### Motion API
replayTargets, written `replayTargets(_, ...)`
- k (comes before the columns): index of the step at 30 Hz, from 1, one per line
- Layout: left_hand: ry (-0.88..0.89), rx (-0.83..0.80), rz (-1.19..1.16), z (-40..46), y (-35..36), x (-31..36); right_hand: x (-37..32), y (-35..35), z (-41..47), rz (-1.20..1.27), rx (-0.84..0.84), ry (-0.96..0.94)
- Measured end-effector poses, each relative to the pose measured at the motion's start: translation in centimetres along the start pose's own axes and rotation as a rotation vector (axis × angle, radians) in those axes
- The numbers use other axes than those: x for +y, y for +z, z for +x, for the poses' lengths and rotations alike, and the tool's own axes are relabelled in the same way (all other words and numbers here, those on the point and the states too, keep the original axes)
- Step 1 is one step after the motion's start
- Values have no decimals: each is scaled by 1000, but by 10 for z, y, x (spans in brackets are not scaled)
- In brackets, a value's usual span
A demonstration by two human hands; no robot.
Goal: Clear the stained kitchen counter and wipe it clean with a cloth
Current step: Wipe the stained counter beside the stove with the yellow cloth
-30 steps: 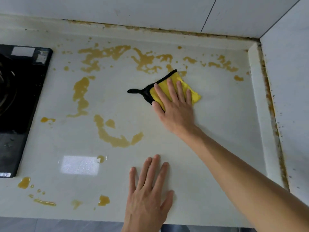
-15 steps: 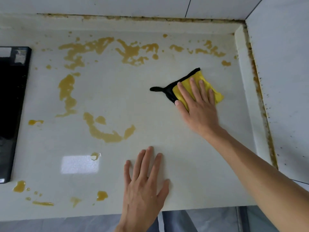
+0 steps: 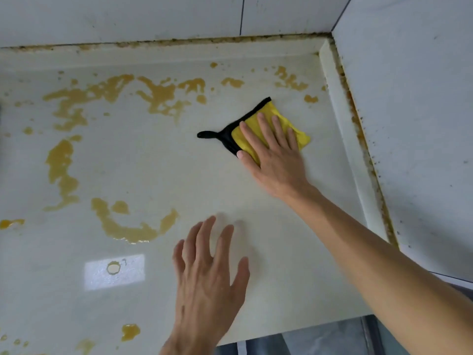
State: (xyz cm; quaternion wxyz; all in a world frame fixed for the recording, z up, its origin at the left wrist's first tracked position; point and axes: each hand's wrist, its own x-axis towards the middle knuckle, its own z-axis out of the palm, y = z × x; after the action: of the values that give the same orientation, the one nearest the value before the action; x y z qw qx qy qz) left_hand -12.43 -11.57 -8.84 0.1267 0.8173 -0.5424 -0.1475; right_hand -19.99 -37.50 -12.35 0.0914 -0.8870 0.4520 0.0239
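Observation:
A folded yellow cloth [image 3: 299,134] with a black edge and a black loop lies on the white counter [image 3: 179,170], toward the back right. My right hand [image 3: 273,155] lies flat on the cloth with straight fingers, pressing it down. My left hand [image 3: 207,283] is at the counter's front, fingers spread and slightly raised over the surface, holding nothing. Yellow-brown stains [image 3: 122,226] run across the left and back of the counter, and a small one [image 3: 311,99] sits just beyond the cloth.
Tiled walls [image 3: 409,98] close the counter at the back and the right, with dirty brown grout [image 3: 363,139] along the raised rim. The counter's front edge [image 3: 294,331] runs under my left wrist. A bright window reflection [image 3: 115,271] lies front left.
My right hand has slid the cloth rightward, away from the middle stains and toward the right wall. My left hand has lifted a little from the counter. The black stove has left the view.

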Motion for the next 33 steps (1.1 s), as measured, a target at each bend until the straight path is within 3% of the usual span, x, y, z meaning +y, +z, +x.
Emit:
replayTargets(8, 45, -29, 55, 135, 17, 44, 68, -14, 23, 6, 11, 202)
replayTargets(16, 111, 106, 114, 136, 45, 33, 70, -27, 111, 35, 16, 259)
replayTargets(22, 117, 185, 116, 136, 56, 31, 73, -8, 43, 47, 45, 105)
replayTargets(29, 115, 273, 71, 137, 66, 31, 84, -16, 99, 78, 77, 304)
replayTargets(33, 124, 272, 73, 136, 64, 32, 83, -23, 141, 53, 65, 309)
